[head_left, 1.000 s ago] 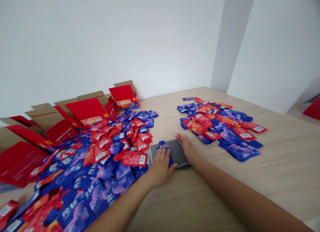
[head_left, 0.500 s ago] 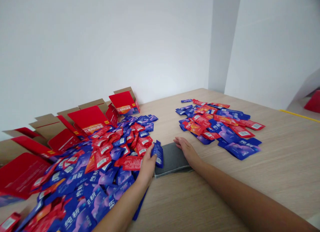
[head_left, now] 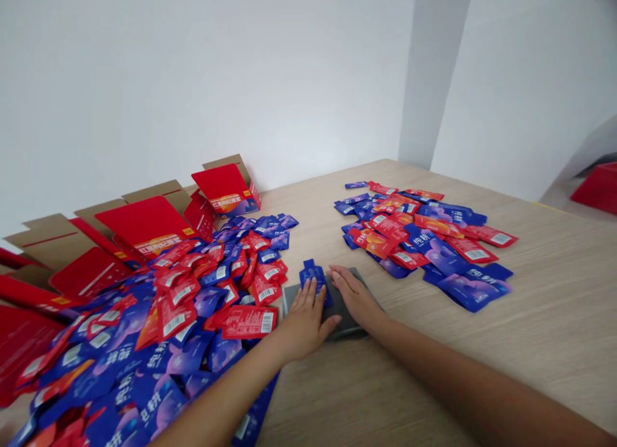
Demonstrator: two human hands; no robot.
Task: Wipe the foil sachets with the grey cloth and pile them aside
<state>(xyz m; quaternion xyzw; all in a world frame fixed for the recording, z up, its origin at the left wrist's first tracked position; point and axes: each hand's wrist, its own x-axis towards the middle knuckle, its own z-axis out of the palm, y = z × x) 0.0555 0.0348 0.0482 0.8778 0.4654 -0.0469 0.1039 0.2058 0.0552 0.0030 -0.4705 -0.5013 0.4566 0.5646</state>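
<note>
Pouch (head_left: pixel 309 271) under left hand (head_left: pixel 304 325)

Pouch laid on grey pad (head_left: pixel 346 325), near middle of table (head_left: pixel 554 306); partly covered by left hand, grip spread. Pad's right part covered by right hand (head_left: pixel 354 298), grip unclosed, fingers extended. Flanked by left pouch pile (head_left: pixel 180 293) and right pouch pile (head_left: pixel 405 228); boxes (head_left: pixel 226 184) seen far left.

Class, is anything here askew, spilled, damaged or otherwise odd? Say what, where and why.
Nothing looks clearly spilled or damaged. Untidiest is the heap of glossy red and blue pouches before the open red cardboard boxes: they overlap at mixed angles. The glossy blue pouch under the left hand is partly hidden.
</note>
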